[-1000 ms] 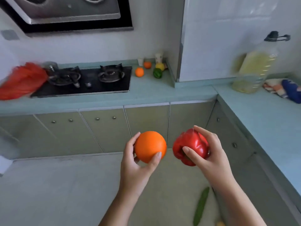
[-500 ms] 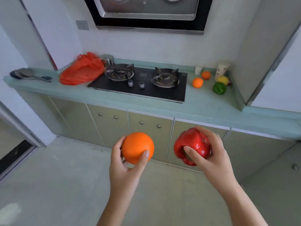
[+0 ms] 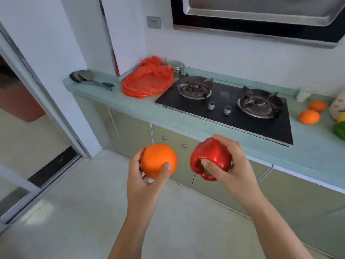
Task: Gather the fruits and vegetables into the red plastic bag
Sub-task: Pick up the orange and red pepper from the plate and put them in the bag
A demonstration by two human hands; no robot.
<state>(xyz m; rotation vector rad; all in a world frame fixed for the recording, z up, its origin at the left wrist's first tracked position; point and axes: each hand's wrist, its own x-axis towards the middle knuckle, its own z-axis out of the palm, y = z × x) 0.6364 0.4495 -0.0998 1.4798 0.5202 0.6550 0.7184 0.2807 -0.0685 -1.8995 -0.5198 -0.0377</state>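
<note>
My left hand (image 3: 144,181) grips an orange (image 3: 158,160) in front of the cabinet doors. Beside it, my right hand (image 3: 230,169) holds a red bell pepper (image 3: 211,158). The red plastic bag (image 3: 148,79) lies crumpled on the green countertop (image 3: 138,109), left of the stove and well beyond both hands. At the counter's right end sit two more oranges (image 3: 308,117) (image 3: 317,105), a green pepper (image 3: 340,130) cut off by the frame edge, and a bit of a yellow fruit (image 3: 341,117).
A black two-burner gas stove (image 3: 229,107) fills the middle of the counter. A metal canister (image 3: 176,68) stands behind the bag. Ladles (image 3: 89,79) lie at the counter's left end. A doorway with a sliding track (image 3: 54,165) opens on the left. A range hood hangs above.
The view has swung left and moved closer to the counter; the red bag now lies nearer the centre. Both hands keep their grip on the orange and the red pepper.
</note>
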